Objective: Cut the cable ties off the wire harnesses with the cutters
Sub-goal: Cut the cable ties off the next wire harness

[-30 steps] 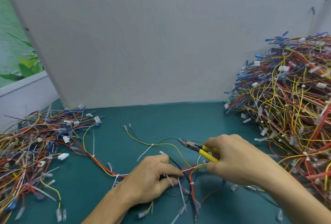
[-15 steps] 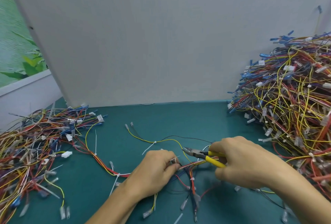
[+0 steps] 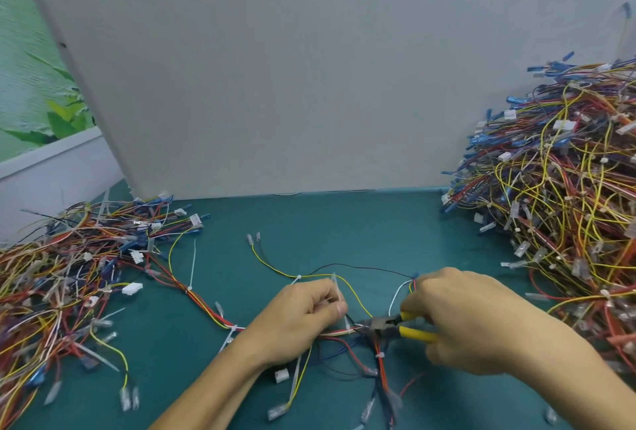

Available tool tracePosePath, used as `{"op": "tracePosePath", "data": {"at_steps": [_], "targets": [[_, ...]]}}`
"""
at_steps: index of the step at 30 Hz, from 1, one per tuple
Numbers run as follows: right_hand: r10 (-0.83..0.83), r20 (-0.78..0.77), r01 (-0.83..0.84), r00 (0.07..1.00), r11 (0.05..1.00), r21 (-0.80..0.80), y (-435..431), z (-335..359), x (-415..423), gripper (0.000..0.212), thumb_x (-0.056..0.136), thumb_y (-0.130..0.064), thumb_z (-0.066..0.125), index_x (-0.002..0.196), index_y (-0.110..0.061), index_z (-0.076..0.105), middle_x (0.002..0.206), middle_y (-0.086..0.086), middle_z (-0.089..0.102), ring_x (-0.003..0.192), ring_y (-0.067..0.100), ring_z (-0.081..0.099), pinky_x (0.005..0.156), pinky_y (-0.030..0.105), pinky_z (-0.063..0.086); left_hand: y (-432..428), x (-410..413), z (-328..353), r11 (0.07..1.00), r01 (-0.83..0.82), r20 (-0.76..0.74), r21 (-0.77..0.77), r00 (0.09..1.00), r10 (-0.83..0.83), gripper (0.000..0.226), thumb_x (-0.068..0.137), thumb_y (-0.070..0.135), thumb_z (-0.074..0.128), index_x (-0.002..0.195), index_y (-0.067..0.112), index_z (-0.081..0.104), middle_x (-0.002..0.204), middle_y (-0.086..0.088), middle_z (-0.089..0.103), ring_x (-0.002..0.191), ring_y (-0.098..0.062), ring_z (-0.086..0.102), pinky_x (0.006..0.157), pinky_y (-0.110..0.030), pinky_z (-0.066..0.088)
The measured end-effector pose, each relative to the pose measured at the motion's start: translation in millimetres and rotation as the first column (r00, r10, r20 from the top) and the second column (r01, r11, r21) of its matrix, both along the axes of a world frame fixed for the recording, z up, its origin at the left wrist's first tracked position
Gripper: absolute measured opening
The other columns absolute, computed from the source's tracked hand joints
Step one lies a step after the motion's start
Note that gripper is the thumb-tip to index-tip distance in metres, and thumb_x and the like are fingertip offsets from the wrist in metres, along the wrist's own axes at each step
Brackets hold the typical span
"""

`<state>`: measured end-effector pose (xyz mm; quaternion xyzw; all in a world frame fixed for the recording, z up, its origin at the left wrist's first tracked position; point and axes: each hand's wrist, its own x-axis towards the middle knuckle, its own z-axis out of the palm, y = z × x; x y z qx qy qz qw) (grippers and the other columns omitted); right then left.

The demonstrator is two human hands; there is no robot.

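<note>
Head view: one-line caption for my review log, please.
Right hand holds yellow-handled cutters at a cable tie on the wire harness the left hand grips.

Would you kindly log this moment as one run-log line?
left hand: pinches harness | right hand: grips cutters | tips: at white tie beside left hand | cut: cannot tell

We note a teal mat (image 3: 309, 223) covering the worktop. A plain grey panel (image 3: 275, 68) stands upright along the mat's far edge. Left of the panel we see a white ledge (image 3: 51, 168). Above the ledge is what appears to be a green leaf print (image 3: 31, 85), blurred.
</note>
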<state>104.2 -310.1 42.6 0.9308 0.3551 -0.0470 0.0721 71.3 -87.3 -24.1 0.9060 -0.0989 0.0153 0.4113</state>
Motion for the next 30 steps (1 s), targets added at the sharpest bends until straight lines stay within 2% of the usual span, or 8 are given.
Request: {"op": "tracePosePath", "data": {"at_steps": [4,9,12,16,20,30], "targets": [[0.021,0.025,-0.021,0.999,1.0,0.002,4.1,-4.2,0.0,0.012,0.078,-0.027,0.053,0.09,-0.028,0.053,0.081,-0.009,0.038,0.084,0.022,0.048,0.051,0.025,0.027,0.3,2.5,-1.6,1.0,-0.006,0.009,0.027,1.0,0.005,0.022,0.094,0.023,0.056,0.073,0.017,0.053,0.057,0.012,0.036,0.057,-0.005,0.032,0.056,-0.022,0.03],[0.049,0.019,-0.049,0.999,0.999,0.016,8.7,-8.2,0.4,0.009,0.078,-0.027,0.053,0.085,-0.03,0.048,0.085,-0.008,0.039,0.085,0.024,0.05,0.059,0.028,0.034,0.3,2.3,-1.4,1.0,0.008,0.017,0.026,1.0,-0.009,0.021,0.094,0.022,0.056,0.074,0.015,0.054,0.057,0.012,0.035,0.056,-0.005,0.031,0.055,-0.02,0.029],[0.042,0.041,-0.043,0.998,0.999,0.006,7.9,-8.1,1.9,0.01,0.078,-0.027,0.053,0.087,-0.029,0.05,0.081,-0.008,0.036,0.081,0.023,0.045,0.05,0.026,0.026,0.5,1.9,-1.6,1.0,0.008,0.017,0.026,1.0,-0.008,0.021,0.094,0.022,0.056,0.075,0.012,0.054,0.056,0.012,0.035,0.056,-0.005,0.032,0.056,-0.02,0.029],[0.022,0.069,-0.022,0.997,1.0,0.0,5.4,-7.4,3.4,0.015,0.08,-0.027,0.053,0.094,-0.031,0.054,0.076,-0.009,0.033,0.079,0.022,0.043,0.048,0.024,0.022,0.2,2.6,-0.9,1.0,0.004,0.011,0.031,1.0,-0.004,0.021,0.094,0.023,0.056,0.077,0.011,0.056,0.054,0.013,0.037,0.055,-0.004,0.033,0.056,-0.02,0.03],[0.027,0.085,-0.026,0.996,1.0,-0.016,7.8,-10.4,3.9,0.022,0.078,-0.025,0.052,0.099,-0.026,0.059,0.089,-0.009,0.043,0.082,0.024,0.047,0.049,0.025,0.024,-0.2,2.2,-0.5,0.999,0.001,0.018,0.039,1.0,-0.001,0.022,0.094,0.023,0.056,0.079,0.008,0.056,0.054,0.013,0.037,0.055,-0.005,0.033,0.055,-0.02,0.029],[0.031,0.083,-0.031,0.996,1.0,0.0,7.6,-11.5,3.8,0.028,0.079,-0.023,0.053,0.105,-0.028,0.06,0.101,-0.007,0.051,0.092,0.025,0.055,0.058,0.028,0.031,-0.7,0.9,0.8,0.999,-0.006,0.015,0.049,1.0,0.006,0.021,0.094,0.022,0.056,0.078,0.008,0.055,0.054,0.012,0.036,0.056,-0.005,0.032,0.056,-0.021,0.029]]}}
